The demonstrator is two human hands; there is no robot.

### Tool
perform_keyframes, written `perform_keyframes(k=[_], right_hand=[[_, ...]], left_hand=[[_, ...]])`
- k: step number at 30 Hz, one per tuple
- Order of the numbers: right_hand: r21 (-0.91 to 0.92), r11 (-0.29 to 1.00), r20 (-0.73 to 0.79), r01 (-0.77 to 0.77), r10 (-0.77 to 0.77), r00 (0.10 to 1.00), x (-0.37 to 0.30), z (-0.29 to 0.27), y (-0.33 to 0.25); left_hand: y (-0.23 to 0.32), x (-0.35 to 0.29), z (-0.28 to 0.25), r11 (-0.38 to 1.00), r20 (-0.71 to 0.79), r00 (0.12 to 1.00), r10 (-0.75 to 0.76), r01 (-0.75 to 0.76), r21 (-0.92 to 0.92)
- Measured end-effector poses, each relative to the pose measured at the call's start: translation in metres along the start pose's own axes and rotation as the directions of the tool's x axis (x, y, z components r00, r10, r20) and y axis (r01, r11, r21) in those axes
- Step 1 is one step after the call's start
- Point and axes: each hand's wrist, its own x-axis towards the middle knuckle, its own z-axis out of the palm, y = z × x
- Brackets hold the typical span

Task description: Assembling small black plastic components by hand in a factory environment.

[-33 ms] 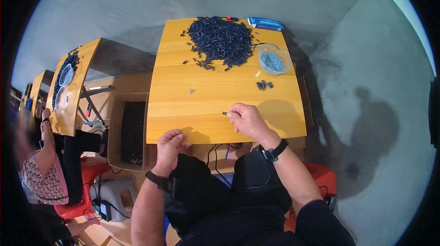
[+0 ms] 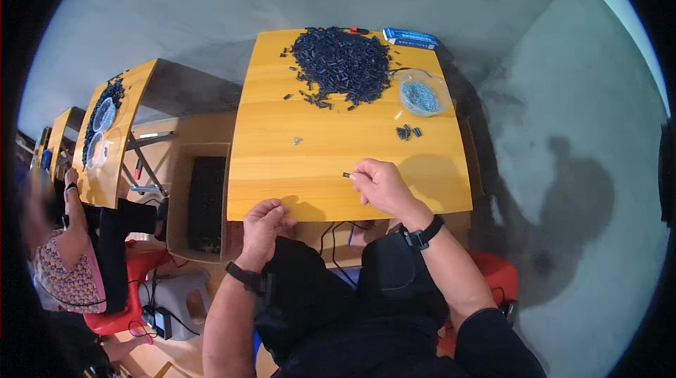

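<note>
Between the thumb and fingertips of my right hand (image 2: 384, 188) is a small black plastic piece (image 2: 347, 175), held just above the table's front half. My left hand (image 2: 266, 229) is at the table's front edge with thumb and fingers pinched together; anything between them is too small to make out. Farther off, a big heap of black plastic pieces (image 2: 341, 65) covers the far middle of the table. A clear round tub (image 2: 443, 86) of small silvery metal parts (image 2: 420, 96) stands right of the heap. Several loose black pieces (image 2: 407, 132) lie in front of it.
On the yellow wooden table (image 2: 310, 195) a few tiny metal parts (image 2: 297, 141) lie left of centre. A blue-and-white box (image 2: 410, 38) rests at the far right edge. A cardboard box (image 2: 182, 202) of black pieces stands left; beyond it a person (image 2: 70, 265) sits at another table (image 2: 134, 110).
The whole view has shifted slightly. Both hands hold the same pose, and nothing on the table has visibly moved.
</note>
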Motion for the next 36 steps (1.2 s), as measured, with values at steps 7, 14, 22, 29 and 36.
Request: perform_keyframes(k=[7,14,22,29,36], right_hand=[[0.174,0.983,0.057,-0.056,0.047,0.997,0.003,0.007,-0.047],[0.107,0.994,0.156,0.001,-0.018,0.988,0.001,0.024,-0.069],[0.038,0.999,0.305,0.023,-0.033,0.952,-0.017,0.011,-0.081],[0.013,0.996,0.376,0.087,-0.086,0.923,-0.033,0.012,-0.098],[0.082,0.994,0.379,0.076,-0.102,0.92,-0.04,0.012,-0.105]], left_hand=[[0.001,-0.001,0.0,0.999,-0.003,0.999,-0.037,0.037,0.012],[0.01,-0.016,0.011,0.967,0.083,0.994,0.073,-0.091,0.237],[0.045,-0.049,0.052,0.922,0.259,0.925,0.278,-0.333,0.197],[0.059,-0.064,0.063,0.918,0.312,0.912,0.265,-0.338,0.207],[0.072,-0.075,0.068,0.94,0.305,0.929,0.209,-0.277,0.199]])
